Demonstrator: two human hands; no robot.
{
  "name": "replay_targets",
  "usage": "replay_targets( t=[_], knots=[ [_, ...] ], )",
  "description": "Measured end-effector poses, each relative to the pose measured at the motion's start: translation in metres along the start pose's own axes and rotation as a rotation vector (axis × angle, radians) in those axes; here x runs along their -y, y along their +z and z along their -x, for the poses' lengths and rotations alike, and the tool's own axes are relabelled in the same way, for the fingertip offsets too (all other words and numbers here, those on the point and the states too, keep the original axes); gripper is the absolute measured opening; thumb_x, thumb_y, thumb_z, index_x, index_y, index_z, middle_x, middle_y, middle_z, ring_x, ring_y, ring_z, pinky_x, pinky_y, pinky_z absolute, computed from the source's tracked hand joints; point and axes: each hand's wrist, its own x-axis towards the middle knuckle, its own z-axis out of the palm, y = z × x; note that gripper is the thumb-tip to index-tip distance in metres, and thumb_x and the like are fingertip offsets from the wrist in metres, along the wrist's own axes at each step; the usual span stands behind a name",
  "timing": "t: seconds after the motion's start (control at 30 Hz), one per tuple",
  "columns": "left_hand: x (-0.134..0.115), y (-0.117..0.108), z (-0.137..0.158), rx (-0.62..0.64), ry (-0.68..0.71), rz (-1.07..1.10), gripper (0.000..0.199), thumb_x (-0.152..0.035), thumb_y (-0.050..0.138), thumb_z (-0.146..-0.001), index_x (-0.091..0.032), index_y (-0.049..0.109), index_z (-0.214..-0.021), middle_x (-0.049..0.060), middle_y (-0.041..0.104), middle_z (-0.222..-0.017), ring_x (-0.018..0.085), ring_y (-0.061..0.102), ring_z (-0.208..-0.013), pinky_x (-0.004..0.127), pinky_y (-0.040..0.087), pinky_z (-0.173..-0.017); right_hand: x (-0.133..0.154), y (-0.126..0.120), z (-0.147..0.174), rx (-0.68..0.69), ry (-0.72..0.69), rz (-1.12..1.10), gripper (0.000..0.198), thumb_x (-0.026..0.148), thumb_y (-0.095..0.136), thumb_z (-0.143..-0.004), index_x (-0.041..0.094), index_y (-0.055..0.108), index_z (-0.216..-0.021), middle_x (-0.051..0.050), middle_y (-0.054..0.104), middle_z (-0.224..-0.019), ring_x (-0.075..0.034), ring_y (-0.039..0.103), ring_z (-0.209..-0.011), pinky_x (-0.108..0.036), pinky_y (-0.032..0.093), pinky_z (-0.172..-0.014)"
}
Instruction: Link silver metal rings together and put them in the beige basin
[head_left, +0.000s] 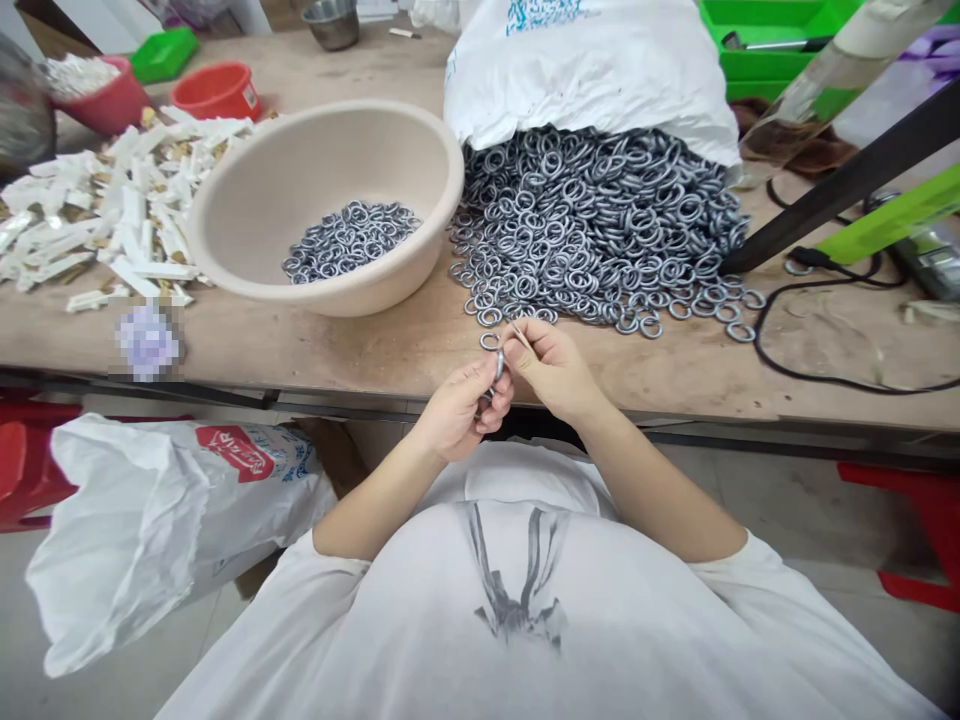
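Note:
My left hand [463, 405] is closed, pinching a grey ring [499, 364] upright between thumb and fingers just over the table's front edge. Close against it, my right hand [556, 372] grips a thin pointed tool [522, 338], whose exact kind I cannot make out. Under the curled left fingers there may be more rings, mostly hidden. A loose ring [490, 341] lies on the wood just beyond the fingertips. Behind my hands spreads a big heap of grey rings [592, 230], spilling from a white sack [585, 75]. More rings [352, 240] lie inside a beige basin [247, 180].
White strips [135, 225] are piled at the left, near red bowls [217, 92] and a green tray [165, 55]. A black bar [840, 185] and a dark cord [765, 340] are at the right. A white bag [135, 510] stands below the table [360, 350].

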Motion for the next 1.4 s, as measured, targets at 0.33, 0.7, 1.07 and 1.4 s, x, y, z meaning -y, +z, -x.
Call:
replay_targets(
  t=[0.33, 0.7, 1.07, 1.4],
  knots=[
    [0.002, 0.008, 0.001, -0.044, 0.034, -0.048, 0.047, -0.048, 0.079, -0.071, -0.015, 0.048, -0.058, -0.005, 0.042, -0.047, 0.002, 0.031, -0.038, 0.016, 0.018, -0.038, 0.01, -0.006, 0.001, -0.143, -0.154, 0.409, 0.058, 0.075, 0.054, -0.086, 0.02, 0.051, -0.069, 0.004, 0.042, -0.06, -0.011, 0.037, -0.056, -0.027, 0.028, -0.055],
    [0.003, 0.013, -0.002, -0.252, 0.141, 0.115, 0.054, -0.051, 0.072, -0.08, -0.018, 0.038, -0.055, -0.007, 0.037, -0.043, 0.003, 0.03, -0.036, 0.016, 0.021, -0.036, 0.013, 0.004, 0.026, -0.06, -0.371, 0.919, 0.05, 0.054, 0.038, -0.102, 0.02, 0.049, -0.068, -0.001, 0.051, -0.063, -0.013, 0.046, -0.06, -0.029, 0.028, -0.059],
    [-0.001, 0.011, 0.012, 0.007, 0.145, 0.066, 0.05, -0.045, 0.074, -0.079, -0.018, 0.041, -0.054, -0.006, 0.036, -0.043, 0.004, 0.03, -0.037, 0.017, 0.025, -0.037, -0.005, -0.022, -0.006, -0.186, -0.065, 0.881, 0.049, 0.056, 0.04, -0.101, 0.021, 0.051, -0.069, 0.002, 0.05, -0.059, -0.014, 0.046, -0.058, -0.029, 0.028, -0.058],
    [-0.021, -0.024, 0.009, -0.342, 0.269, 0.109, 0.027, -0.023, 0.068, -0.071, -0.018, 0.065, -0.098, -0.004, 0.06, -0.067, 0.005, 0.043, -0.044, 0.016, 0.028, -0.038, -0.016, 0.0, -0.03, -0.024, 0.089, 1.346, 0.026, 0.032, 0.06, -0.095, 0.014, 0.068, -0.113, -0.018, 0.068, -0.111, -0.028, 0.064, -0.088, -0.035, 0.04, -0.07]
  ],
)
